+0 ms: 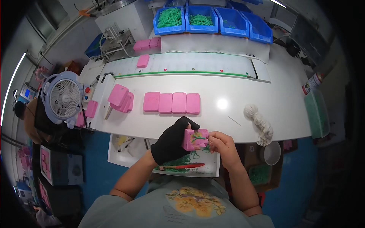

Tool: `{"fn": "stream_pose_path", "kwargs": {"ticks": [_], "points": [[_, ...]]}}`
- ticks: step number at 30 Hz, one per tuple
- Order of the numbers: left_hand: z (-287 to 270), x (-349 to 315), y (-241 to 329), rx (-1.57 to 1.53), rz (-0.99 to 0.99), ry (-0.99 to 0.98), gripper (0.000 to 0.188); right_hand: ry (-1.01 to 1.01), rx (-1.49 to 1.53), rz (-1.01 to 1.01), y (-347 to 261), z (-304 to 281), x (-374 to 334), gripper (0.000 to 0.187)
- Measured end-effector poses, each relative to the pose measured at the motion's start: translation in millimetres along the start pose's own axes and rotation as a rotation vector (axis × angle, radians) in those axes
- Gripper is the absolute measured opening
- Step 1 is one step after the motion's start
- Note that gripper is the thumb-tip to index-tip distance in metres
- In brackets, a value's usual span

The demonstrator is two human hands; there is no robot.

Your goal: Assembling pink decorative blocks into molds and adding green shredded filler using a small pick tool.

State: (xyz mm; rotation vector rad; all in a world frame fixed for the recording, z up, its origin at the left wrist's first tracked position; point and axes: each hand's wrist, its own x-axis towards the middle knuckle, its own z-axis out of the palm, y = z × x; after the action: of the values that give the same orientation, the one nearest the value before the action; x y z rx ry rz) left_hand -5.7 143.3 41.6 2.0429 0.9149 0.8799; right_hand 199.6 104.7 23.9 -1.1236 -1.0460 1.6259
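Note:
Above the open drawer at the table's front edge, my left hand (172, 140), in a black glove, is closed round a pink rubbery mold (188, 140). The mold's hollowed face is turned up, and a branching green piece (197, 137) shows in it. My bare right hand (224, 147) is closed in a pinch at the mold's right edge. What sits between those fingertips is too small to make out. Just beyond my hands, several pink blocks (165, 103) lie side by side on the white table (213, 125).
A stack of pink blocks (119, 95) stands at left, near a fan (64, 98). The drawer (125, 157) holds green scraps and a red-handled tool (186, 165). Farther back run a conveyor (182, 66) and blue bins (169, 28). A bundled white cloth (259, 123) lies at right.

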Motion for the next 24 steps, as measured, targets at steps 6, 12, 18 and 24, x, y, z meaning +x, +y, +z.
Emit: {"fn": "stream_pose_path", "kwargs": {"ticks": [6, 12, 18, 24], "points": [[0.1, 1.0, 0.9, -0.143, 0.002, -0.063, 0.036, -0.032, -0.061, 0.004, -0.4, -3.2, 2.4, 0.012], [-7.6, -1.1, 3.8, -0.230, -0.009, -0.138, 0.034, -0.120, -0.071, 0.049, -6.2, -5.3, 2.8, 0.012], [-14.9, -9.0, 4.0, 0.069, 0.036, -0.220, 0.045, -0.078, -0.390, 0.007, 7.6, 7.4, 4.9, 0.014], [-26.0, -31.7, -19.9, 0.021, -0.094, -0.168, 0.048, -0.180, -0.496, 0.047, -2.4, 13.7, -1.8, 0.021]]}}
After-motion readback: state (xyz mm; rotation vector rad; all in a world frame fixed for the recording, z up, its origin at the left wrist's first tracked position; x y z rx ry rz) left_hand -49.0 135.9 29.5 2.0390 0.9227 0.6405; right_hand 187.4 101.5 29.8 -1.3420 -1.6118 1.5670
